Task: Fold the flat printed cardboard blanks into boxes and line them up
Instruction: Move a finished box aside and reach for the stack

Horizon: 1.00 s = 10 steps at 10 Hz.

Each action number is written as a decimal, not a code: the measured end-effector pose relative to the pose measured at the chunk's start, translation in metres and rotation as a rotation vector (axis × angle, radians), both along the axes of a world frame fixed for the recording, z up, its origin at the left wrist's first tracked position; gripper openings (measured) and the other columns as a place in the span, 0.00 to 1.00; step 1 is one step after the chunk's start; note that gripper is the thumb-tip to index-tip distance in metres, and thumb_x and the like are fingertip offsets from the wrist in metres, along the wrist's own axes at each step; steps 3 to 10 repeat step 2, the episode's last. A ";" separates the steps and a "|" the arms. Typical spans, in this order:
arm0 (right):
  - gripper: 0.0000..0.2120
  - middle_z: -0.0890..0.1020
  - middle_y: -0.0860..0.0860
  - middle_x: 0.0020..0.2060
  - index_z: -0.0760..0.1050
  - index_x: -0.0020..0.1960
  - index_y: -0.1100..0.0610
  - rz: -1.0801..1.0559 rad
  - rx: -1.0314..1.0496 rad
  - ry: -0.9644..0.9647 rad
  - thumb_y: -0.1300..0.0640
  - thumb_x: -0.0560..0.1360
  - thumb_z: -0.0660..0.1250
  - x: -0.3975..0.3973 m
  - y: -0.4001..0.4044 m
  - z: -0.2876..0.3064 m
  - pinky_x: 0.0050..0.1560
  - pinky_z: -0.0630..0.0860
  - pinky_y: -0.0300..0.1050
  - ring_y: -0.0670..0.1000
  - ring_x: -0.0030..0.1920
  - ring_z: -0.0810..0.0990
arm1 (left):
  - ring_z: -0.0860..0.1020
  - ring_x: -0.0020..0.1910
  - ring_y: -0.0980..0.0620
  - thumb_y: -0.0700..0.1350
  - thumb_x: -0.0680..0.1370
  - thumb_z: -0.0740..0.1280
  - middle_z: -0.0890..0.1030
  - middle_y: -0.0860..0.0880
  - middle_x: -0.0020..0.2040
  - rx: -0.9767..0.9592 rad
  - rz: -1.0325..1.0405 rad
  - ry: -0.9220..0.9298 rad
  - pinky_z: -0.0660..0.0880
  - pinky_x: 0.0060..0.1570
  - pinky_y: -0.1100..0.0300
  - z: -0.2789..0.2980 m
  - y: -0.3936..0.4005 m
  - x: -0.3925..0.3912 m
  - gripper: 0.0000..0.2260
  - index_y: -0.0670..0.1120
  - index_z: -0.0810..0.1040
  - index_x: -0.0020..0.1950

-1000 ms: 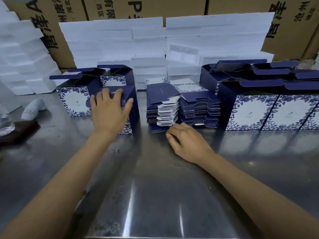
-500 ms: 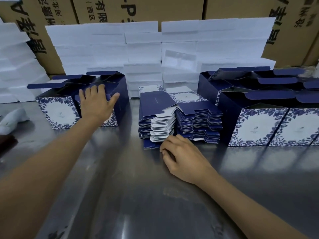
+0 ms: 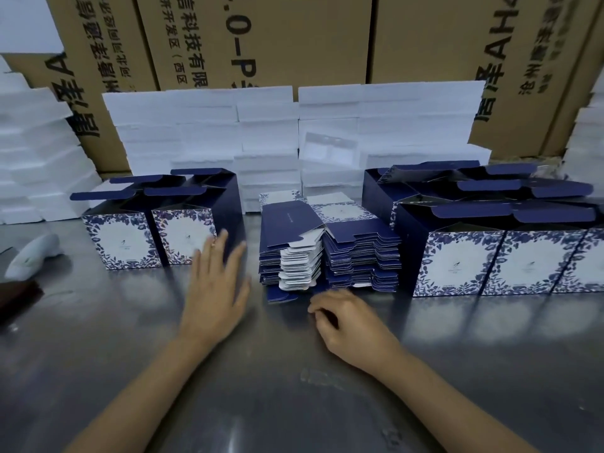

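Note:
A stack of flat blue-and-white printed blanks (image 3: 330,250) lies at the middle of the steel table (image 3: 261,387). Two folded boxes (image 3: 150,237) with open top flaps stand side by side left of it. A larger group of folded boxes (image 3: 490,253) stands in rows to the right. My left hand (image 3: 215,289) hovers with straight spread fingers just in front of the right box of the left pair, holding nothing. My right hand (image 3: 349,315) rests on the table at the stack's front edge, fingers curled; whether it pinches a blank's edge is not visible.
White foam pieces (image 3: 261,132) are piled behind the boxes and at the far left (image 3: 36,152). Brown shipping cartons (image 3: 294,37) form the back wall. A white object (image 3: 31,253) and a dark cloth (image 3: 16,295) lie at the table's left edge.
My left hand has come off the left boxes and drawn back toward the stack. The pushed box now stands level beside its neighbour. The right hand has stayed at the stack's front.

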State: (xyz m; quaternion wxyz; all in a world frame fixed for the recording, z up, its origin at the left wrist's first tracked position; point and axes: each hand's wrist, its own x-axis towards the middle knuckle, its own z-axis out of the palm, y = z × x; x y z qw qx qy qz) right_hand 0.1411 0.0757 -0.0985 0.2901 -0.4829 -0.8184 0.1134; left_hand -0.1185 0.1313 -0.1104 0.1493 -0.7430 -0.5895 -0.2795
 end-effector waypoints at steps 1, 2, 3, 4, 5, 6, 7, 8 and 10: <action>0.09 0.86 0.45 0.52 0.84 0.52 0.53 0.031 -0.044 -0.055 0.55 0.80 0.65 0.034 -0.031 0.012 0.59 0.75 0.43 0.44 0.55 0.79 | 0.47 0.81 0.48 0.66 0.81 0.48 0.51 0.49 0.82 -0.324 -0.051 -0.156 0.49 0.78 0.50 -0.019 -0.035 -0.006 0.29 0.53 0.62 0.79; 0.10 0.85 0.34 0.47 0.82 0.52 0.41 -0.057 0.041 0.068 0.44 0.77 0.64 0.095 -0.074 0.053 0.47 0.78 0.32 0.37 0.47 0.82 | 0.50 0.80 0.52 0.66 0.77 0.48 0.57 0.49 0.81 -0.331 -0.047 -0.222 0.48 0.76 0.58 -0.019 -0.068 -0.014 0.32 0.52 0.65 0.76; 0.10 0.85 0.34 0.47 0.82 0.52 0.41 -0.057 0.041 0.068 0.44 0.77 0.64 0.095 -0.074 0.053 0.47 0.78 0.32 0.37 0.47 0.82 | 0.50 0.80 0.52 0.66 0.77 0.48 0.57 0.49 0.81 -0.331 -0.047 -0.222 0.48 0.76 0.58 -0.019 -0.068 -0.014 0.32 0.52 0.65 0.76; 0.10 0.85 0.34 0.47 0.82 0.52 0.41 -0.057 0.041 0.068 0.44 0.77 0.64 0.095 -0.074 0.053 0.47 0.78 0.32 0.37 0.47 0.82 | 0.50 0.80 0.52 0.66 0.77 0.48 0.57 0.49 0.81 -0.331 -0.047 -0.222 0.48 0.76 0.58 -0.019 -0.068 -0.014 0.32 0.52 0.65 0.76; 0.10 0.85 0.34 0.47 0.82 0.52 0.41 -0.057 0.041 0.068 0.44 0.77 0.64 0.095 -0.074 0.053 0.47 0.78 0.32 0.37 0.47 0.82 | 0.50 0.80 0.52 0.66 0.77 0.48 0.57 0.49 0.81 -0.331 -0.047 -0.222 0.48 0.76 0.58 -0.019 -0.068 -0.014 0.32 0.52 0.65 0.76; 0.10 0.85 0.34 0.47 0.82 0.52 0.41 -0.057 0.041 0.068 0.44 0.77 0.64 0.095 -0.074 0.053 0.47 0.78 0.32 0.37 0.47 0.82 | 0.50 0.80 0.52 0.66 0.77 0.48 0.57 0.49 0.81 -0.331 -0.047 -0.222 0.48 0.76 0.58 -0.019 -0.068 -0.014 0.32 0.52 0.65 0.76; 0.10 0.85 0.34 0.47 0.82 0.52 0.41 -0.057 0.041 0.068 0.44 0.77 0.64 0.095 -0.074 0.053 0.47 0.78 0.32 0.37 0.47 0.82 | 0.50 0.80 0.52 0.66 0.77 0.48 0.57 0.49 0.81 -0.331 -0.047 -0.222 0.48 0.76 0.58 -0.019 -0.068 -0.014 0.32 0.52 0.65 0.76; 0.10 0.85 0.34 0.47 0.82 0.52 0.41 -0.057 0.041 0.068 0.44 0.77 0.64 0.095 -0.074 0.053 0.47 0.78 0.32 0.37 0.47 0.82 | 0.50 0.80 0.52 0.66 0.77 0.48 0.57 0.49 0.81 -0.331 -0.047 -0.222 0.48 0.76 0.58 -0.019 -0.068 -0.014 0.32 0.52 0.65 0.76; 0.10 0.85 0.34 0.47 0.82 0.52 0.41 -0.057 0.041 0.068 0.44 0.77 0.64 0.095 -0.074 0.053 0.47 0.78 0.32 0.37 0.47 0.82 | 0.50 0.80 0.52 0.66 0.77 0.48 0.57 0.49 0.81 -0.331 -0.047 -0.222 0.48 0.76 0.58 -0.019 -0.068 -0.014 0.32 0.52 0.65 0.76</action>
